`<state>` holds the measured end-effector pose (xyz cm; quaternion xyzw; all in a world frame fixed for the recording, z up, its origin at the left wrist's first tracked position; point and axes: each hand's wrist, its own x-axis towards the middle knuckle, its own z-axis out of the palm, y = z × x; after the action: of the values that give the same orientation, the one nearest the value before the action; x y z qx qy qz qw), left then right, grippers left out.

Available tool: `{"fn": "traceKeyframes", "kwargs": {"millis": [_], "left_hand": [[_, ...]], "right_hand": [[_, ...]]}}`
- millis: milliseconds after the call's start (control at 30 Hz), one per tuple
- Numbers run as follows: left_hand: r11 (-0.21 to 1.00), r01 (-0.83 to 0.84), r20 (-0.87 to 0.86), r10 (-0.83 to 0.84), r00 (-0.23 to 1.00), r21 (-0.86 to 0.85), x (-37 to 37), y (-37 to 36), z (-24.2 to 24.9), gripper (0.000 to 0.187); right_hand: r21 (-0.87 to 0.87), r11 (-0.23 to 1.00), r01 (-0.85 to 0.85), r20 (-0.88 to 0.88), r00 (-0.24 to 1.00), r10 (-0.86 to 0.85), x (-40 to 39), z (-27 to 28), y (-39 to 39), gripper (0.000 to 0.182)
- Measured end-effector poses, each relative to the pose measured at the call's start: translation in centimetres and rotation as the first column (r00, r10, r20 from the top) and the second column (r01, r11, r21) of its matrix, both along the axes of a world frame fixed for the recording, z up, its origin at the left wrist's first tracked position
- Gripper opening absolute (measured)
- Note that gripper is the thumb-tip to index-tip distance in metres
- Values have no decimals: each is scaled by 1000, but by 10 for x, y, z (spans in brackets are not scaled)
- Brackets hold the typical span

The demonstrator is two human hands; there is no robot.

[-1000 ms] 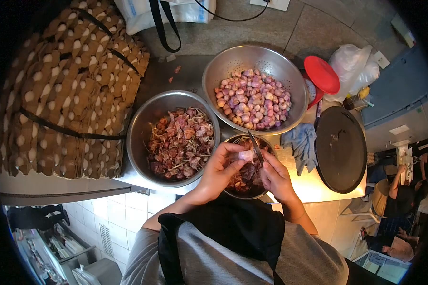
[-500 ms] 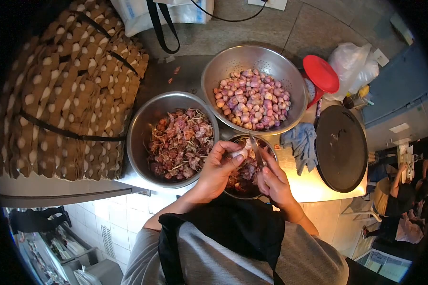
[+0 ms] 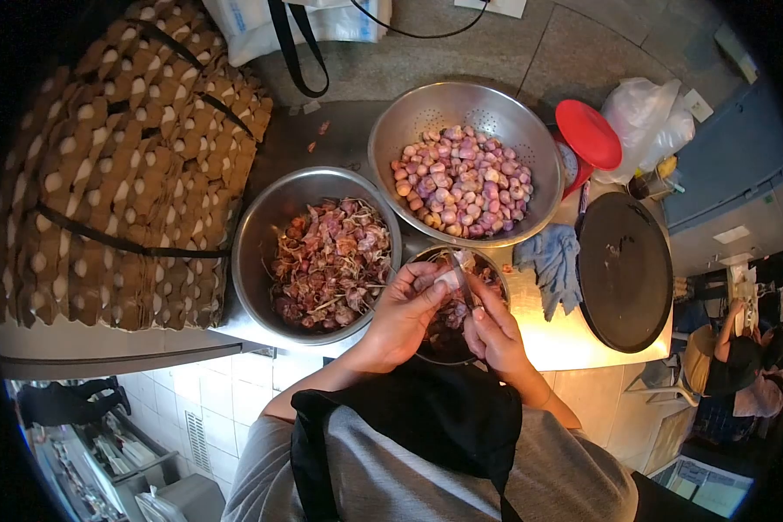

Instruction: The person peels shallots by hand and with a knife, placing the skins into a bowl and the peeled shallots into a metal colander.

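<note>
Between the fingertips of my left hand [image 3: 402, 315] is a small pale shallot [image 3: 449, 279]. My right hand [image 3: 496, 335] is closed around a knife [image 3: 466, 291], its blade against the shallot. Both hands are over a dark bowl [image 3: 494, 263] of skins and peelings, partly hidden by them. To the left stands a steel bowl [image 3: 250, 287] full of reddish unpeeled shallots and skins. Behind the hands, a steel colander [image 3: 400, 113] holds many pinkish peeled shallots.
Strapped egg trays [image 3: 122, 191] are stacked at left. Right of the hands lie a blue glove [image 3: 552, 261] and a round black tray [image 3: 625, 278]. A red scale [image 3: 588, 135] and plastic bags [image 3: 639, 117] stand behind. Other people [image 3: 744, 365] are at far right.
The knife blade has come closer to the left fingertips and now lies against the shallot. My right hand has shifted slightly left. People at far right have moved a little.
</note>
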<state>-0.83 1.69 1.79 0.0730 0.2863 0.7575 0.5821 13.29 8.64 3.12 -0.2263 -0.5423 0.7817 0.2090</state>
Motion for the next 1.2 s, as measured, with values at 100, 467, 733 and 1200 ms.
{"fn": "traceKeyframes", "kwargs": {"millis": [100,467,733,1200], "left_hand": [[1000,-10,-28,10,1000,-10,1,0,-3,19],[1000,-5,-72,6,997,1,1,-2,-4,18],[997,53,-4,-53,999,53,0,-1,4,17],[999,4,-100,-8,995,-37,0,-3,5,17]], "right_hand": [[84,996,37,26,999,-39,-2,-1,-4,42],[109,991,77,-35,997,-74,-3,-7,-5,39],[-4,995,101,37,994,-101,1,-4,9,40],[70,996,52,31,998,-54,6,-13,7,42]]}}
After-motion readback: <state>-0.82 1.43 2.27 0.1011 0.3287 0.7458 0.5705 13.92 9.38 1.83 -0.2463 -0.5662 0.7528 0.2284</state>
